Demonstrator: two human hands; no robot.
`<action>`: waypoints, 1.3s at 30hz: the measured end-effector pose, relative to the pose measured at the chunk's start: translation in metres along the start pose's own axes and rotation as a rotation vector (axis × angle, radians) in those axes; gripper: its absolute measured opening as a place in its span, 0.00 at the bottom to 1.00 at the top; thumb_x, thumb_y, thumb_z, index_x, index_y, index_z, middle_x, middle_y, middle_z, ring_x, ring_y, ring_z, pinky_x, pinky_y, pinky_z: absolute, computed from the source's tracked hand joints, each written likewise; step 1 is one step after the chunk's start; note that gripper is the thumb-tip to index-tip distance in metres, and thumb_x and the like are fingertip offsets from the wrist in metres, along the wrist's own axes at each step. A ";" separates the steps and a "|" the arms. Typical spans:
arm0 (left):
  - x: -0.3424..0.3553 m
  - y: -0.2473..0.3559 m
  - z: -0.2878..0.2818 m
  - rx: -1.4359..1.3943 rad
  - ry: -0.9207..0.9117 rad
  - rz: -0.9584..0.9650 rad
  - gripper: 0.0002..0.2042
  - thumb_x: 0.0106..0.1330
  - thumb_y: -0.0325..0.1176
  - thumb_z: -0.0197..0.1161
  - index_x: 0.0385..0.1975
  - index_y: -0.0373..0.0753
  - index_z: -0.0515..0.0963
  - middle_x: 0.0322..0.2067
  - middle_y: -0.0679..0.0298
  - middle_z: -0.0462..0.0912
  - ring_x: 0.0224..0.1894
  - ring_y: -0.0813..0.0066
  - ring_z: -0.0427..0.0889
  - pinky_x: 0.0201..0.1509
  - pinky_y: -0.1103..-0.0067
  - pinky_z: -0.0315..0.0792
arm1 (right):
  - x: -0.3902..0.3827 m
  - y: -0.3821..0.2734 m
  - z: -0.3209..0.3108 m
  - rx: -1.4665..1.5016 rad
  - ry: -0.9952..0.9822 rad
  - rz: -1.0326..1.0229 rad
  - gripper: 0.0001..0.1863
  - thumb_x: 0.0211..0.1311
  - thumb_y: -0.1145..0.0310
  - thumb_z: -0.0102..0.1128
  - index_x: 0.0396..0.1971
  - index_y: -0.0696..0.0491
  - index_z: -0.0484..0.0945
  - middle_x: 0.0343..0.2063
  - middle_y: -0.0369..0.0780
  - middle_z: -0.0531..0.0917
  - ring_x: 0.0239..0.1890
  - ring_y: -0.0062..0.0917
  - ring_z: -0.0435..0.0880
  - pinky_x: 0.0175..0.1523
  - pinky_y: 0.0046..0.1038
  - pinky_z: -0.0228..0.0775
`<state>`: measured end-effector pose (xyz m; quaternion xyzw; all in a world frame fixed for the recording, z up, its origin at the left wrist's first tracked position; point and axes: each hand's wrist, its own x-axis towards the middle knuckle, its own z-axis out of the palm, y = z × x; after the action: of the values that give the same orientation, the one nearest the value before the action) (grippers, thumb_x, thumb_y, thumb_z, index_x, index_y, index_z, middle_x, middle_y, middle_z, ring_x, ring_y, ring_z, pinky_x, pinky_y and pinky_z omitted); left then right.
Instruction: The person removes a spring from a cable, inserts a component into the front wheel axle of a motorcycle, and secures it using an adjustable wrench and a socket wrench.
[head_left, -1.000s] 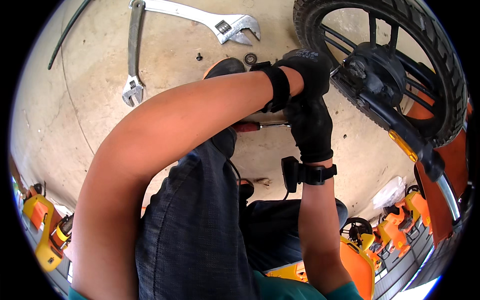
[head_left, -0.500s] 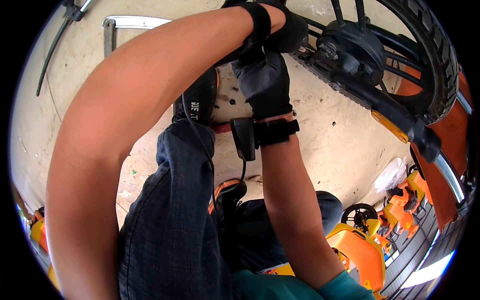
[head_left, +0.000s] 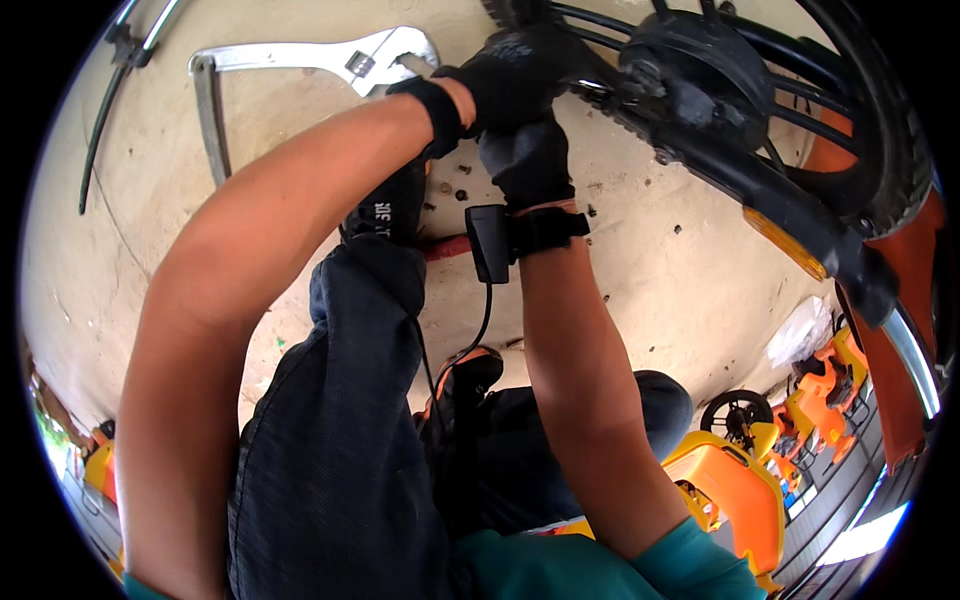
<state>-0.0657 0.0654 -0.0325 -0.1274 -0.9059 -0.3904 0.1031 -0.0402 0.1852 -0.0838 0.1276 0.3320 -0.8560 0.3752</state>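
Observation:
My left hand (head_left: 525,75), in a black glove, reaches to the chain (head_left: 625,112) beside the wheel hub (head_left: 695,75). Its fingers curl at the chain's end, and what they hold is hidden. Just below, touching it, my black-gloved right hand (head_left: 527,162) is closed like a fist; anything inside is out of sight. The black spoked wheel with its knobbly tire (head_left: 905,180) lies at the upper right, along a black swingarm (head_left: 720,180) with an orange reflector (head_left: 785,243). Left of my hands, a large adjustable wrench (head_left: 300,56) rests on the floor.
A grey metal bar (head_left: 210,120) lies against the wrench handle. Several small bolts or nuts (head_left: 461,195) are scattered near my shoe (head_left: 385,210). A red handle-like piece (head_left: 447,247) lies beside it. Orange and yellow vehicles (head_left: 730,490) and a clear plastic bag (head_left: 800,332) are at the lower right.
My left hand and forearm have shifted down and left in the picture, uncovering the wrench's head. My right hand has moved slightly up, still close against the left.

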 end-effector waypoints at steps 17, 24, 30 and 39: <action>-0.020 0.014 -0.015 -0.107 -0.014 -0.250 0.11 0.62 0.28 0.58 0.44 0.36 0.78 0.40 0.49 0.80 0.43 0.51 0.79 0.47 0.67 0.73 | 0.000 0.002 0.014 0.230 -0.108 0.120 0.23 0.73 0.57 0.40 0.61 0.52 0.65 0.58 0.39 0.72 0.61 0.29 0.70 0.66 0.33 0.59; -0.024 0.037 -0.027 -0.194 -0.162 -0.397 0.12 0.62 0.33 0.60 0.44 0.36 0.77 0.38 0.49 0.80 0.40 0.51 0.80 0.44 0.67 0.73 | -0.055 -0.019 0.007 -0.386 -0.174 0.047 0.17 0.71 0.60 0.46 0.52 0.54 0.71 0.48 0.37 0.76 0.49 0.25 0.75 0.54 0.29 0.68; -0.030 0.042 -0.012 -0.129 0.066 -0.357 0.18 0.59 0.32 0.61 0.49 0.36 0.73 0.40 0.51 0.80 0.40 0.54 0.81 0.44 0.68 0.74 | -0.102 -0.034 -0.024 -0.776 0.190 0.323 0.05 0.64 0.71 0.56 0.37 0.55 0.76 0.29 0.34 0.79 0.29 0.17 0.78 0.33 0.21 0.72; -0.003 0.032 0.007 -0.197 -0.044 -0.244 0.12 0.62 0.34 0.60 0.41 0.34 0.76 0.34 0.47 0.78 0.37 0.49 0.77 0.41 0.64 0.71 | -0.112 -0.118 0.017 -0.810 0.352 -0.310 0.11 0.64 0.71 0.56 0.44 0.57 0.77 0.34 0.37 0.81 0.34 0.21 0.80 0.39 0.20 0.72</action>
<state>-0.0539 0.0911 -0.0161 -0.0344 -0.8741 -0.4840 0.0219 -0.0492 0.2951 0.0371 0.0630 0.7132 -0.6687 0.2006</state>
